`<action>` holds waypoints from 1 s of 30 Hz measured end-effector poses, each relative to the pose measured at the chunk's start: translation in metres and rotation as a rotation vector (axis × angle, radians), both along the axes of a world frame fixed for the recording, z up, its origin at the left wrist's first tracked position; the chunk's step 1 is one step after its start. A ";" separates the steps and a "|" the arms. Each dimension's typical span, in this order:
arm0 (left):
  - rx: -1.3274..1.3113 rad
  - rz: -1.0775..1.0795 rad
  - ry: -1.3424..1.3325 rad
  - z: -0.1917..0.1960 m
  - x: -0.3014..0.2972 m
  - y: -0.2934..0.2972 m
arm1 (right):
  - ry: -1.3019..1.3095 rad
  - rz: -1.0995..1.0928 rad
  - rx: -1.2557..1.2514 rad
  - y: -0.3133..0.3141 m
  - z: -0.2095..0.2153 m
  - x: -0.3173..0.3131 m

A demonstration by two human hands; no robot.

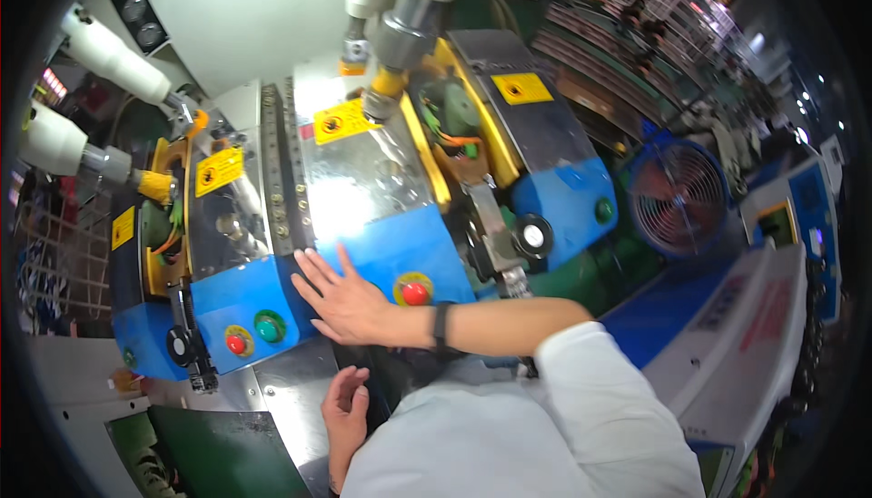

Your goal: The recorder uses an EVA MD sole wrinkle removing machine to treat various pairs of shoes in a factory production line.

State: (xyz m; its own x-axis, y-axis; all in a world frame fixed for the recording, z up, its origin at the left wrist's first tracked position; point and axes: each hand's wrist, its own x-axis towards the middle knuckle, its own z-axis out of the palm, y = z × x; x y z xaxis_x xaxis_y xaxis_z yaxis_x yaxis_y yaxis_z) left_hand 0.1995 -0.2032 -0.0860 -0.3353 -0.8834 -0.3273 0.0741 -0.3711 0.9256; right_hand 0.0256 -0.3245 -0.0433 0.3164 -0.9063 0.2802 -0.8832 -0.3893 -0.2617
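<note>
Blue panel [386,248], at the front edge of the machine [354,171]; red button [415,294] near its lower edge. Right hand [347,305]: spread, grasping nothing, at the panel's lower left corner, contact unclear. Left hand [345,407]: loosely curled, seemingly empty. Advisable: flat palm, wrist clear of button.

Left of the red button [415,293], blocked by the right hand [343,305]; just below it, by the wrist and forearm [509,326]. Directly above, passable over bare blue cover [395,242]; at upper right, obstructed by the black wheel [532,236].
</note>
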 end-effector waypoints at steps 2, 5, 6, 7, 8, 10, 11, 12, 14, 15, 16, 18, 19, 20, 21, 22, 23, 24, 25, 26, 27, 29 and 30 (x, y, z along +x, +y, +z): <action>-0.077 0.038 -0.088 0.022 0.020 0.013 | 0.178 0.154 0.030 -0.004 -0.010 0.023; -0.124 0.179 -0.123 0.020 0.045 0.040 | 0.029 0.186 0.045 0.006 -0.007 0.032; -0.134 0.208 -0.147 0.010 0.059 0.049 | -0.136 0.191 0.023 0.017 -0.001 0.047; -0.132 0.251 -0.171 -0.001 0.072 0.058 | -0.278 0.257 0.009 0.027 -0.001 0.064; -0.081 0.276 -0.255 0.007 0.080 0.067 | -0.393 0.371 0.027 0.046 0.003 0.079; -0.108 0.293 -0.336 0.017 0.090 0.094 | -0.591 0.600 0.238 0.096 -0.003 0.111; -0.084 0.274 -0.391 0.023 0.091 0.104 | -0.614 0.646 0.404 0.117 -0.025 0.115; -0.084 0.332 -0.433 0.028 0.084 0.112 | -0.641 0.603 0.577 0.133 -0.041 0.114; -0.147 0.350 -0.561 0.021 0.083 0.137 | -0.674 0.569 0.876 0.156 -0.059 0.118; -0.218 0.321 -0.652 0.016 0.095 0.166 | -0.610 0.736 0.893 0.173 -0.060 0.126; -0.118 0.310 -0.655 0.022 0.122 0.196 | -0.559 0.871 0.871 0.189 -0.058 0.153; 0.030 0.325 -0.599 0.007 0.139 0.235 | -0.358 1.092 0.883 0.204 -0.048 0.177; 0.012 0.403 -0.607 -0.008 0.151 0.239 | -0.268 1.150 0.899 0.206 -0.049 0.191; -0.025 0.387 -0.696 -0.021 0.158 0.242 | -0.218 1.206 0.885 0.201 -0.050 0.197; -0.055 0.361 -0.788 -0.026 0.167 0.246 | -0.177 1.198 0.839 0.196 -0.048 0.206; -0.085 0.400 -0.826 -0.026 0.178 0.243 | -0.145 1.179 0.788 0.189 -0.047 0.221; -0.092 0.428 -0.811 -0.011 0.192 0.242 | -0.144 1.087 0.732 0.187 -0.058 0.218; -0.143 0.488 -0.822 -0.001 0.209 0.241 | -0.195 0.938 0.848 0.185 -0.065 0.218; -0.198 0.543 -0.842 0.002 0.234 0.242 | -0.256 0.782 0.951 0.180 -0.072 0.228; -0.259 0.629 -0.838 -0.006 0.267 0.246 | -0.095 0.760 0.993 0.167 -0.077 0.240; -0.275 0.635 -0.839 -0.012 0.300 0.255 | 0.063 0.730 1.032 0.160 -0.082 0.254; -0.159 0.780 -0.833 -0.015 0.386 0.270 | -0.201 0.749 0.934 0.165 -0.083 0.299; -0.158 0.892 -0.982 -0.020 0.432 0.276 | -0.156 0.833 0.851 0.161 -0.081 0.336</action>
State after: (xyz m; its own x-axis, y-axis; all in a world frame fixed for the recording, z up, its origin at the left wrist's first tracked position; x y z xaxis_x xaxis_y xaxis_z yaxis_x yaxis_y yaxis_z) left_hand 0.6319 0.0726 -0.1056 0.6872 -0.7260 0.0269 -0.4834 -0.4293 0.7629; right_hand 0.3618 -0.1635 -0.1247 0.9090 -0.3528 -0.2219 -0.3784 -0.4755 -0.7942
